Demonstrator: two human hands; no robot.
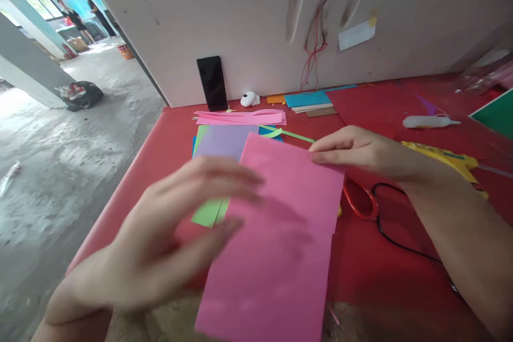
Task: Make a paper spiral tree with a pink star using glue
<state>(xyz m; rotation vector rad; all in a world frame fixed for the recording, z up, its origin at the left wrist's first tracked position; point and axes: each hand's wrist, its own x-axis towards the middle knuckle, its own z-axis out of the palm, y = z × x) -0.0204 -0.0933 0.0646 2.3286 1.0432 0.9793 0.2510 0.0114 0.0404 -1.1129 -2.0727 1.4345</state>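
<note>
A large pink paper sheet (280, 235) lies in front of me on the red table (380, 278). My right hand (356, 150) pinches its far right corner, fingers pressed together. My left hand (176, 230) hovers over the sheet's left edge, blurred by motion, fingers stretched out and apart, nothing held in it. Under the pink sheet lie a lilac sheet (224, 141) and a green sheet (209, 212).
Red-handled scissors (360, 200) and a black cable (401, 240) lie right of the sheet. A yellow glue gun (444, 157), a white glue bottle (428, 122), pink strips (240, 116), a black phone (212, 83) and stacked coloured paper (308, 100) sit farther back. Two people stand far left.
</note>
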